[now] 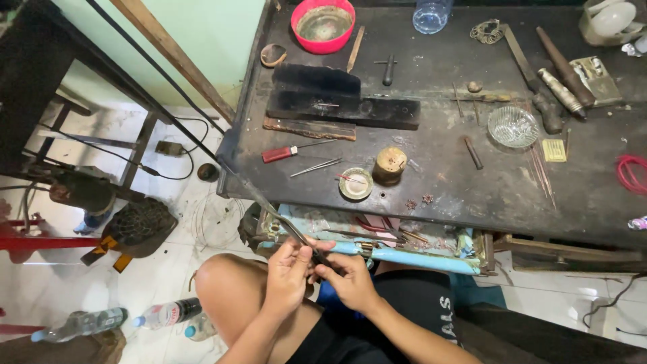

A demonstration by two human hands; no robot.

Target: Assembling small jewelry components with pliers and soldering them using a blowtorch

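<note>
My left hand (288, 275) and my right hand (348, 280) meet over my lap, just below the front edge of a dark workbench (472, 189). Both pinch a thin dark metal tool or rod (296, 236) that slants up to the left. The fingertips of the two hands touch around its lower end. What the tip holds is hidden by my fingers. My bare knee (229, 283) lies under the left hand.
An open blue drawer (404, 256) of small parts hangs under the bench. On the bench lie a red-handled screwdriver (280, 154), tweezers (315, 167), a small round tin (355, 183), a wooden knob (390, 162), a glass dish (513, 126), a red bowl (323, 25) and files. Plastic bottles (162, 314) lie on the tiled floor.
</note>
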